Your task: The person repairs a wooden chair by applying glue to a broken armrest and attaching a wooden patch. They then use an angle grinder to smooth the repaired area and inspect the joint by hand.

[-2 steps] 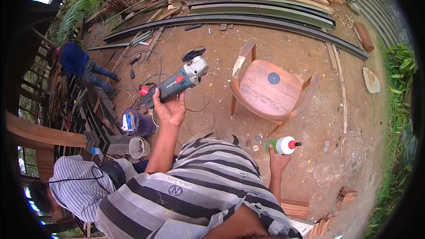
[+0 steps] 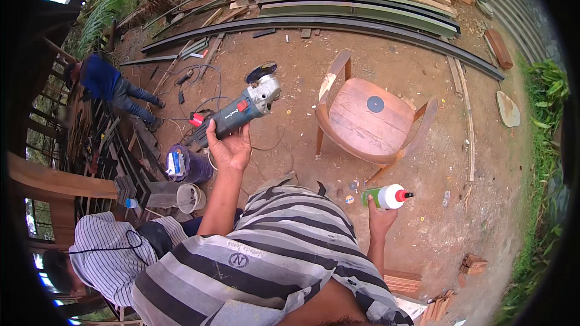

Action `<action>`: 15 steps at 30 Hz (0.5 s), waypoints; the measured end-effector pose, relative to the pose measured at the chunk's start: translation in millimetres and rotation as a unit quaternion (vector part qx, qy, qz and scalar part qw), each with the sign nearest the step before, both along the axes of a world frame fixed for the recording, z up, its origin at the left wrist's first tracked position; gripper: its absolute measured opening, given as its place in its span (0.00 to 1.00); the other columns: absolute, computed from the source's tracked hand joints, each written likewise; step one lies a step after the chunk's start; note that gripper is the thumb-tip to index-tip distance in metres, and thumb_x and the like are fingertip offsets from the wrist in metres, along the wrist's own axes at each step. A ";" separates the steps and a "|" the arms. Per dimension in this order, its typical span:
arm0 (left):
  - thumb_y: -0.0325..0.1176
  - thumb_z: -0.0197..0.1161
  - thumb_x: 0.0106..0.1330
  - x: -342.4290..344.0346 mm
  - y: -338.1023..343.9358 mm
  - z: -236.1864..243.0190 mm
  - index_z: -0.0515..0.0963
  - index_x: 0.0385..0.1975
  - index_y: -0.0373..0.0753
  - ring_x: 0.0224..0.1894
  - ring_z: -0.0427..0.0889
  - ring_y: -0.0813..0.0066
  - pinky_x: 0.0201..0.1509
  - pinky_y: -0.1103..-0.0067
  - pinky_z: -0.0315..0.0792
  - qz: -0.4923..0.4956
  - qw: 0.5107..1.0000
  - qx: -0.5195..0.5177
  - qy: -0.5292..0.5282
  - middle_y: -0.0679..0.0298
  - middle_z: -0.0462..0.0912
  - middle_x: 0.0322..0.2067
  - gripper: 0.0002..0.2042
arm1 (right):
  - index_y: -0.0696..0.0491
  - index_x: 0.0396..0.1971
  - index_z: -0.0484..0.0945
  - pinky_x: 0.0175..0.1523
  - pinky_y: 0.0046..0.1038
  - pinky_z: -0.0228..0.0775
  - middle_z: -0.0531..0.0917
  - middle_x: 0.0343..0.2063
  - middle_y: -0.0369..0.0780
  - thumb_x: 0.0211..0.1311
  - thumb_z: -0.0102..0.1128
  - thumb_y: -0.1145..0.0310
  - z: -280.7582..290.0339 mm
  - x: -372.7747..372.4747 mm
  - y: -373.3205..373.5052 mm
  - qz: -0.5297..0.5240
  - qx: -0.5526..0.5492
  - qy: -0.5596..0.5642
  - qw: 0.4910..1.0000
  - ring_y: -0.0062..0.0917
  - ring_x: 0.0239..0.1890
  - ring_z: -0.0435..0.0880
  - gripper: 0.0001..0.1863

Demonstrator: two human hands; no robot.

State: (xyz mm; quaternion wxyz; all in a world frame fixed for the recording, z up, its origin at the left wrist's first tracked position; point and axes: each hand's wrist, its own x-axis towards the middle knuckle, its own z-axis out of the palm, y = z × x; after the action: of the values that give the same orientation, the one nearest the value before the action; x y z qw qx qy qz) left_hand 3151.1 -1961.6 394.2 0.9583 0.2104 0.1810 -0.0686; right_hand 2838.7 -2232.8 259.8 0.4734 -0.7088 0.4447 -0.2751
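My left hand [image 2: 231, 150] is wrapped round the body of an angle grinder [image 2: 238, 110], raised in front of me with its head and dark disc [image 2: 261, 72] pointing to the upper right. A cable trails from its rear. In my right hand [image 2: 381, 220] is a white squeeze bottle [image 2: 389, 197] with a green label, a red cap and a black tip, tilted toward the right. Beyond the bottle stands a wooden chair [image 2: 362, 125] with curved arms. On its seat lies a round dark disc [image 2: 375, 104], apart from both hands.
Long planks and metal beams [image 2: 362, 9] lie across the far ground. A purple bucket [image 2: 198, 168] and a white pail [image 2: 190, 198] stand at the left. One person in blue [image 2: 99, 78] bends at the far left; another in stripes [image 2: 106, 247] is close by.
The angle grinder has shifted very slightly to the left in my left hand. Both hands keep their hold.
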 end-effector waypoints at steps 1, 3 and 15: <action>0.48 0.67 0.64 -0.4 6.6 -6.1 0.74 0.56 0.43 0.60 0.79 0.64 0.68 0.61 0.72 0.007 1.000 0.012 -0.003 0.61 0.80 0.55 0.24 | 0.62 0.48 0.77 0.52 0.35 0.75 0.85 0.42 0.46 0.50 0.80 0.70 2.2 1.1 2.7 0.000 -0.011 -0.006 1.000 0.33 0.44 0.85 0.27; 0.49 0.66 0.64 2.1 20.2 -15.8 0.73 0.56 0.41 0.60 0.78 0.63 0.68 0.60 0.73 0.017 0.999 0.035 -0.011 0.59 0.79 0.55 0.25 | 0.63 0.50 0.76 0.54 0.35 0.74 0.84 0.44 0.46 0.49 0.80 0.70 0.2 5.0 2.0 0.032 -0.006 0.006 0.999 0.33 0.45 0.84 0.29; 0.49 0.66 0.64 108.8 90.3 -57.9 0.69 0.60 0.39 0.64 0.73 0.56 0.72 0.57 0.66 0.103 0.990 0.088 0.040 0.56 0.75 0.59 0.29 | 0.60 0.55 0.74 0.59 0.35 0.73 0.83 0.49 0.45 0.47 0.80 0.69 41.8 160.1 44.1 0.102 -0.003 -0.040 0.994 0.32 0.52 0.83 0.34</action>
State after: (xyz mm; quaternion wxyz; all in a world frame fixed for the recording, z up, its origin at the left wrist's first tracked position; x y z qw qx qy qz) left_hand 3259.9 -1871.3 336.3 0.9301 0.2711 0.2450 0.0381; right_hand 2998.8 -2188.7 301.6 0.5142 -0.7405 0.3497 -0.2549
